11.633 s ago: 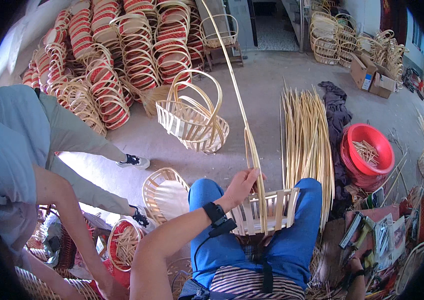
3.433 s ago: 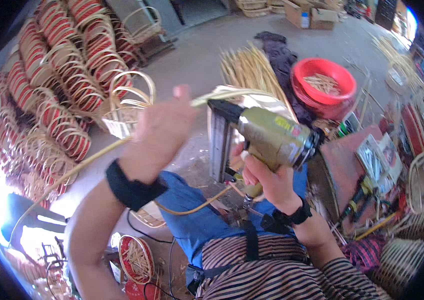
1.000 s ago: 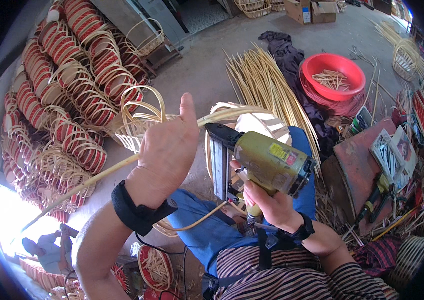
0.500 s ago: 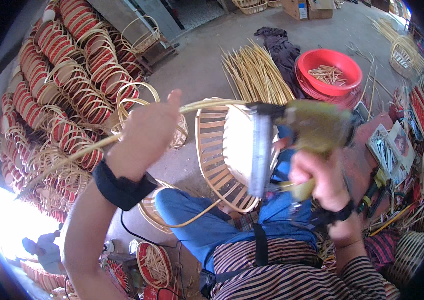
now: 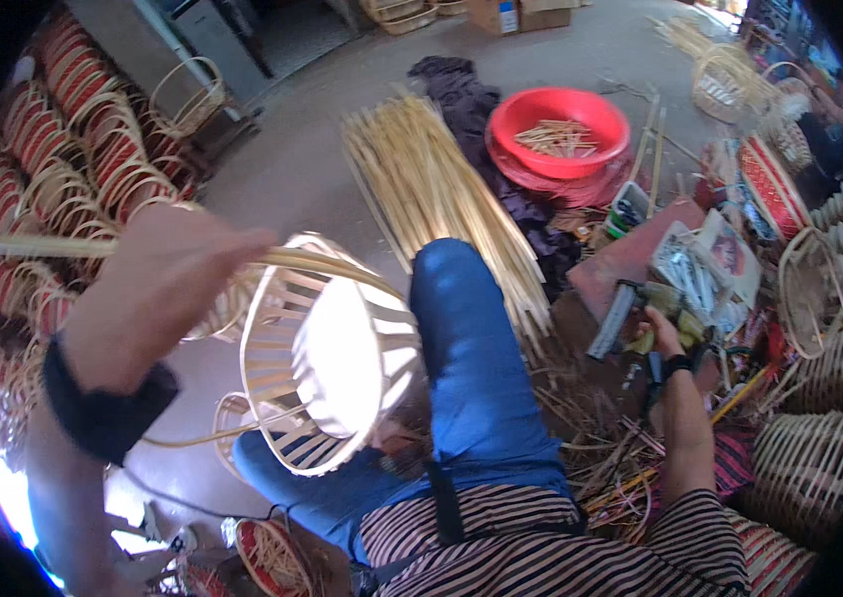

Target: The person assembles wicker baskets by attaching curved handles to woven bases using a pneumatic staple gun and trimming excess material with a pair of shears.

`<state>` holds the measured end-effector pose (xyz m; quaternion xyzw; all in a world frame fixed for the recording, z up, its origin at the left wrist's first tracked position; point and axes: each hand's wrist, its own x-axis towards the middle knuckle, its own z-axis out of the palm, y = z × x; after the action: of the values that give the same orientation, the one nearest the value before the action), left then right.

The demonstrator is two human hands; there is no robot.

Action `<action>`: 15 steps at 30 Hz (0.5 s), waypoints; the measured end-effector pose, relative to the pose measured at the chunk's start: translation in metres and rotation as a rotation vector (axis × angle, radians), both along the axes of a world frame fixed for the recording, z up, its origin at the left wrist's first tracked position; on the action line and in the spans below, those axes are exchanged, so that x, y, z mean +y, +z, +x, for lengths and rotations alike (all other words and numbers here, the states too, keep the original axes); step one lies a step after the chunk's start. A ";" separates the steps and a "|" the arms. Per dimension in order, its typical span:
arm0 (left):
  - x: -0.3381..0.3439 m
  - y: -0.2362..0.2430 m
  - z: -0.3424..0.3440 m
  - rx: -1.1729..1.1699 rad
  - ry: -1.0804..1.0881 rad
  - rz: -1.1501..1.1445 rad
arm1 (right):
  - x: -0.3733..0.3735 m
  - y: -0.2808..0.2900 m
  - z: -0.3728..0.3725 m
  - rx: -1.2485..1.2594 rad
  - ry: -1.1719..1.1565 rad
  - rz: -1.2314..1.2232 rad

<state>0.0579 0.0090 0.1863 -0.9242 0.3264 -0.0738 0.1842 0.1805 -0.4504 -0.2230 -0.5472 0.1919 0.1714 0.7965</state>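
Two hands, both occupied. Left hand point(image 5: 173, 261) grasps one cane point(image 5: 332, 265), which sticks out on both sides of the fist; right hand point(image 5: 659, 332) has its fingers wrapped round one nail gun point(image 5: 612, 319).

One pale slatted basket point(image 5: 337, 358) sits right of and below the left grip, against one raised knee point(image 5: 461, 318); the cane runs from that grip over to the basket's far rim by the knee. Basket is well left of the right grip. One board point(image 5: 609, 267) just beside the right grip, one red tub point(image 5: 508, 121) beyond it, with short sticks point(image 5: 556, 138) in it, too many to count. One bundle of long canes point(image 5: 441, 189) lies between the two grips, farther out; also uncounted. Stacked baskets point(image 5: 103, 139) beyond the left grip, many.

Left hand blurred, fingers mostly hidden. Cane's left end blurs toward the dark rim. Nail gun handle covered by the right hand; can't tell if the gun touches the board. Thin tan curve point(image 5: 212, 439) below the left grip: can't tell if it's the same cane.
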 end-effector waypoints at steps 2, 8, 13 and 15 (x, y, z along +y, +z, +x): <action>-0.004 -0.020 0.012 0.082 -0.108 -0.082 | 0.015 0.021 -0.007 -0.081 0.042 -0.357; -0.031 -0.044 0.035 0.221 0.117 0.165 | 0.091 0.160 0.005 -0.795 0.126 -1.075; -0.020 -0.057 0.035 0.154 0.154 0.048 | 0.270 0.222 -0.020 -1.546 0.419 -0.192; -0.025 -0.051 0.037 0.082 0.048 -0.099 | 0.321 0.241 -0.045 -1.541 0.379 -0.132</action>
<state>0.0948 -0.0155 0.1349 -0.9420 0.3073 -0.0474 0.1265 0.1358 -0.1291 0.0177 -0.5810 -0.4996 -0.1344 0.6283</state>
